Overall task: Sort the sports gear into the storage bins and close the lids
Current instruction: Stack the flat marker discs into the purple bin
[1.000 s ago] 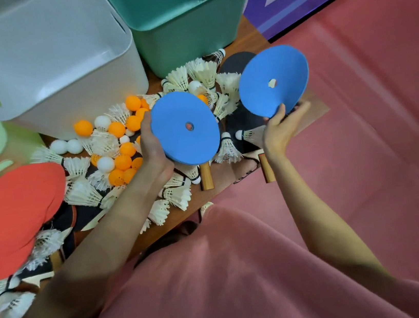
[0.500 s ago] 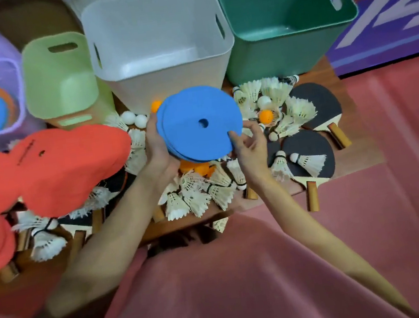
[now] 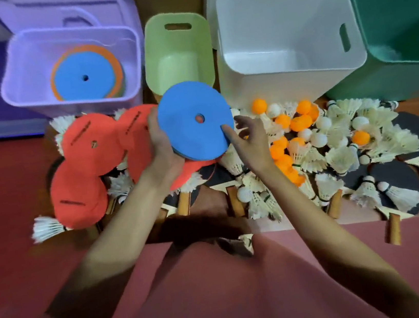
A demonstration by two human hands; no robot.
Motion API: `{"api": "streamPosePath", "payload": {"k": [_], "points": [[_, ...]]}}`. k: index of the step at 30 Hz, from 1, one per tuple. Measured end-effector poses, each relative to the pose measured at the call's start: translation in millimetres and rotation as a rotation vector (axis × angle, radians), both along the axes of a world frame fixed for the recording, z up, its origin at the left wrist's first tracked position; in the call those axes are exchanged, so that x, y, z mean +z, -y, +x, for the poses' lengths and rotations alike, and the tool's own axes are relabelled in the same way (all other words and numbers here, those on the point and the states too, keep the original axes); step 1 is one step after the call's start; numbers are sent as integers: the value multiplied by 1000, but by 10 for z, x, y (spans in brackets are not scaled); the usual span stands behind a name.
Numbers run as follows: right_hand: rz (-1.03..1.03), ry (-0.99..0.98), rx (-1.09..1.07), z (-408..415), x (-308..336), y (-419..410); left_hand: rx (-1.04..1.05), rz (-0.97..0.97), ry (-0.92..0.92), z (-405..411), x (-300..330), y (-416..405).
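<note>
My left hand (image 3: 161, 149) grips a small stack of blue discs (image 3: 192, 119) by its left edge, held above the low table. Just to the right, my right hand (image 3: 249, 137) has relaxed, spread fingers, and one fingertip touches the top disc near its right rim. The purple bin (image 3: 33, 102) at the back left holds a blue disc (image 3: 84, 78) on top of orange ones. Several red discs (image 3: 81, 171) lie on the left of the table.
A small green bin (image 3: 177, 50), a white bin (image 3: 287, 29) and a dark green bin (image 3: 399, 24) stand open in a row behind. Orange balls (image 3: 302, 118), white balls, shuttlecocks (image 3: 342, 156) and black paddles (image 3: 395, 186) cover the table's right half. Red floor surrounds it.
The two blue discs, held apart a second ago, are now one stack in my left hand. My right hand has let go of the rim. The view has swung left to the purple bin.
</note>
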State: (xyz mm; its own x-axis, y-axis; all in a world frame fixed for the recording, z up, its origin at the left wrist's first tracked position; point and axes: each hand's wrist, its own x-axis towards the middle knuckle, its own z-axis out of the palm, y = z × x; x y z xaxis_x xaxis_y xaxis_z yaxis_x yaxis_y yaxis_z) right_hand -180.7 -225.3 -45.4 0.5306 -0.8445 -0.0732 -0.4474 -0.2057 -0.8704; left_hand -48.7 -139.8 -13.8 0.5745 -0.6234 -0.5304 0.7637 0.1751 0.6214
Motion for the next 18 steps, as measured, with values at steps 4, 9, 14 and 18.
{"api": "streamPosePath", "payload": {"k": [4, 9, 14, 18], "points": [[52, 19, 120, 678, 35, -108, 45, -20, 42, 623, -61, -275], [105, 50, 128, 1516, 21, -85, 146, 118, 188, 1439, -115, -447], [-30, -2, 166, 2390, 31, 57, 96, 383, 477, 2290, -86, -503], [-84, -45, 198, 3005, -2, 163, 18, 681, 815, 2887, -170, -575]]}}
